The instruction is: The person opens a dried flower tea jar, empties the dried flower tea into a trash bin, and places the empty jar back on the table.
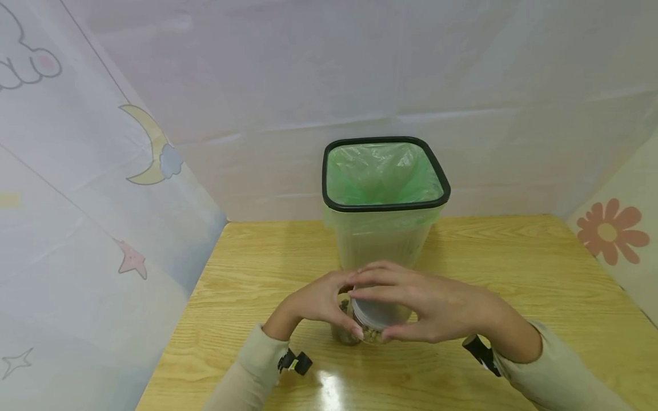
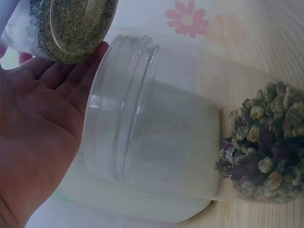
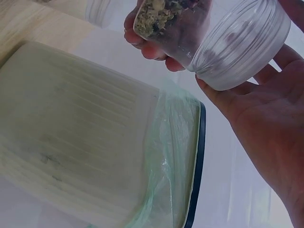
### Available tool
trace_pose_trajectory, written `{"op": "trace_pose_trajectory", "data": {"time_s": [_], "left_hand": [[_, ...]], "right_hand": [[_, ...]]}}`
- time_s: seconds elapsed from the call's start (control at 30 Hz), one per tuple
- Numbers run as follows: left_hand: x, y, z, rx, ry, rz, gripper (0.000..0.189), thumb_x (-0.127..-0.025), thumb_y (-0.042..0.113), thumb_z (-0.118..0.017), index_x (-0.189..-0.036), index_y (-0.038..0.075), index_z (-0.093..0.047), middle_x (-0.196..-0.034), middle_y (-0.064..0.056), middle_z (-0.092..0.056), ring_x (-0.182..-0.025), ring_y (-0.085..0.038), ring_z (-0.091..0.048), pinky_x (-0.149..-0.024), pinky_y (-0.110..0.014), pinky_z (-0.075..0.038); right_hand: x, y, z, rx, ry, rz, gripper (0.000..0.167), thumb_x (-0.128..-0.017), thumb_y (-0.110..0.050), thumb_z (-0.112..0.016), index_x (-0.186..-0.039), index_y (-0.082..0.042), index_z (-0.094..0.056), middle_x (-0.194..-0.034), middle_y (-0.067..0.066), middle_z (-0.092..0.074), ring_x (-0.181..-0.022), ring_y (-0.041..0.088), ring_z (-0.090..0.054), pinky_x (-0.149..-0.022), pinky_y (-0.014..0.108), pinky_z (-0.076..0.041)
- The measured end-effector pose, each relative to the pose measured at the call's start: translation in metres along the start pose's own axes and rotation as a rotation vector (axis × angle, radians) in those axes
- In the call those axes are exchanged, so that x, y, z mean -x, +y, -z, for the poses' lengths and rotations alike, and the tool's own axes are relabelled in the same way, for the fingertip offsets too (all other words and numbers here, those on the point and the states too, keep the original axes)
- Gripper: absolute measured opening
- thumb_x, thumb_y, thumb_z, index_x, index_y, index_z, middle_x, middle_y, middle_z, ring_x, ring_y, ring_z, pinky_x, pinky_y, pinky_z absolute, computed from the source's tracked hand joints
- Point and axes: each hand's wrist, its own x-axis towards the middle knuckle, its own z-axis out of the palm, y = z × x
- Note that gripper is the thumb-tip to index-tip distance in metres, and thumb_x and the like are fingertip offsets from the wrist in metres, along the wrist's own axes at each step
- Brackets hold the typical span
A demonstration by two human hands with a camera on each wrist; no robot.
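Note:
Both hands are on a small clear plastic jar with dried greenish-yellow bits inside. My left hand curls its thumb and fingers round the jar's body. At the wide, clear screw lid, my right hand grips with the thumb on one side and fingers on the other. The jar is tilted, its lid towards the right palm. Just left of it, partly hidden by the left hand, a second clear jar stands on the table, with dried flower buds at its bottom and a ridged top.
Behind the hands stands a pale bin with a black rim and a green plastic liner. The wooden table meets a printed backdrop at the back and sides.

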Motion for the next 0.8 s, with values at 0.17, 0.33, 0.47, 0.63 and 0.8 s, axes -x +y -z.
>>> {"op": "trace_pose_trajectory", "data": {"time_s": [0.17,0.33,0.47,0.63,0.8], "left_hand": [[0.0,0.0,0.001,0.007,-0.006,0.015,0.09,-0.081,0.055,-0.079,-0.148,0.006,-0.045,-0.14,-0.011,-0.058,-0.121,-0.012,-0.059,-0.101,-0.035,-0.052],[0.004,0.003,0.0,-0.061,0.051,0.082,0.088,-0.082,0.023,-0.087,-0.155,0.012,-0.039,-0.151,-0.004,-0.049,-0.13,-0.013,-0.054,-0.11,-0.035,-0.045],[0.003,0.008,-0.004,-0.125,0.175,0.158,0.09,-0.081,0.022,-0.088,-0.156,0.022,-0.037,-0.147,0.001,-0.053,-0.128,-0.011,-0.056,-0.111,-0.036,-0.043],[0.002,0.017,-0.009,-0.193,0.352,0.249,0.093,-0.077,0.029,-0.091,-0.154,0.035,-0.038,-0.139,0.01,-0.057,-0.124,-0.009,-0.057,-0.107,-0.037,-0.047],[0.0,0.025,-0.015,-0.256,0.443,0.299,0.089,-0.075,0.04,-0.091,-0.15,0.037,-0.043,-0.134,0.013,-0.058,-0.122,-0.009,-0.056,-0.1,-0.039,-0.051]], "right_hand": [[0.0,0.0,0.001,0.023,0.012,0.044,0.069,-0.093,-0.024,-0.076,-0.153,-0.019,-0.044,-0.155,0.004,-0.043,-0.142,0.022,-0.039,-0.102,0.041,-0.052],[0.002,-0.001,0.002,0.104,0.057,0.015,0.069,-0.093,-0.034,-0.076,-0.153,-0.017,-0.046,-0.157,0.008,-0.041,-0.145,0.027,-0.037,-0.104,0.046,-0.05],[-0.002,0.0,0.0,0.207,0.204,-0.034,0.063,-0.094,-0.037,-0.074,-0.147,-0.011,-0.052,-0.151,0.007,-0.048,-0.141,0.026,-0.044,-0.105,0.043,-0.049],[-0.009,0.001,-0.002,0.294,0.375,-0.164,0.05,-0.092,-0.03,-0.077,-0.134,-0.006,-0.063,-0.139,0.006,-0.058,-0.129,0.022,-0.054,-0.099,0.04,-0.053],[-0.011,-0.002,-0.008,0.298,0.395,-0.259,0.056,-0.089,-0.031,-0.08,-0.136,-0.007,-0.061,-0.141,0.01,-0.057,-0.129,0.027,-0.054,-0.096,0.044,-0.054]]}}
